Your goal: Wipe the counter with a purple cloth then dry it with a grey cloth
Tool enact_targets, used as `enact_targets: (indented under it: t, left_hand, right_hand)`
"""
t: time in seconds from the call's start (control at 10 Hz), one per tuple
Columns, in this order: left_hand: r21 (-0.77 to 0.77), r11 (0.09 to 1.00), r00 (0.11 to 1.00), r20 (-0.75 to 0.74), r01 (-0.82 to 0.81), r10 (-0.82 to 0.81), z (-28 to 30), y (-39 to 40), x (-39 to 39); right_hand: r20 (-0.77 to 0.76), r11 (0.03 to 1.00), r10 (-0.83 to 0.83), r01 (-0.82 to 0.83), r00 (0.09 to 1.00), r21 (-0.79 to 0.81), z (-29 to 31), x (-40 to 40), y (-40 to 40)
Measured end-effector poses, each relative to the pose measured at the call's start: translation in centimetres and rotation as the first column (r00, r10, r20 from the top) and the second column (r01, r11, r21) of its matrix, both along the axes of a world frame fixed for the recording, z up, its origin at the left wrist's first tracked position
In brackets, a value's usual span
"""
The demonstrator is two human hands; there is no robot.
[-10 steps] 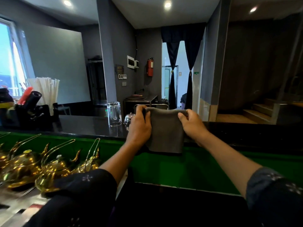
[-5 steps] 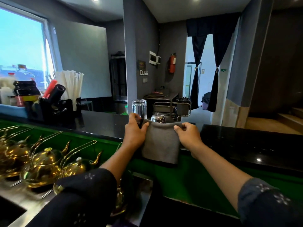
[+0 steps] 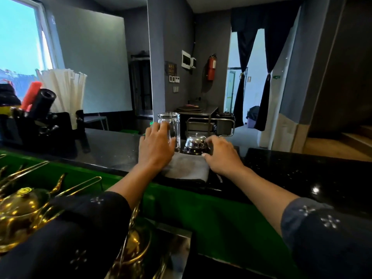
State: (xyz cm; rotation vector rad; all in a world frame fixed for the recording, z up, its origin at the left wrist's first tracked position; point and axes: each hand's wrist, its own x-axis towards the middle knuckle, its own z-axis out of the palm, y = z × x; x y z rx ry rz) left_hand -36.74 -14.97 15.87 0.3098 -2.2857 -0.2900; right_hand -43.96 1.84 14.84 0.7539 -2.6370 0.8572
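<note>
Head view: a folded grey cloth (image 3: 186, 168) lies flat on the dark table (image 3: 112, 150) near its front edge. The left hand (image 3: 156, 147) rests on the cloth's left part, fingers released and spread. At three o'clock of it, the right hand (image 3: 222, 155) hovers relaxed beside a silver bell (image 3: 195, 146). An upturned glass (image 3: 170, 127) stands at twelve o'clock of the cloth.
</note>
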Motion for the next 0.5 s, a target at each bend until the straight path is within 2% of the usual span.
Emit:
enact_targets:
  t: [0.1, 0.2, 0.3, 0.5]
  left_hand:
    - [-0.078, 0.982, 0.968, 0.199, 0.173, -0.155, -0.1, 0.9, 0.1]
    - [-0.007, 0.982, 0.817, 0.557, 0.187, -0.152, -0.2, 1.9, 1.0]
    - [-0.015, 0.984, 0.837, 0.528, 0.179, -0.144, 0.7, 3.6, 2.8]
    - [0.016, 0.950, 0.868, 0.400, 0.313, -0.293, 4.3, 10.0, 7.7]
  right_hand:
    - [0.081, 0.973, 0.229, -0.231, 0.970, 0.022, -0.1, 0.9, 0.0]
    - [0.116, 0.956, 0.244, -0.259, 0.963, 0.135, -0.4, 2.4, 0.2]
    - [0.027, 0.976, 0.204, -0.205, 0.979, 0.077, 0.6, 4.5, 1.7]
    - [-0.060, 0.991, 0.120, -0.116, 0.991, 0.066, 4.1, 9.3, 9.8]
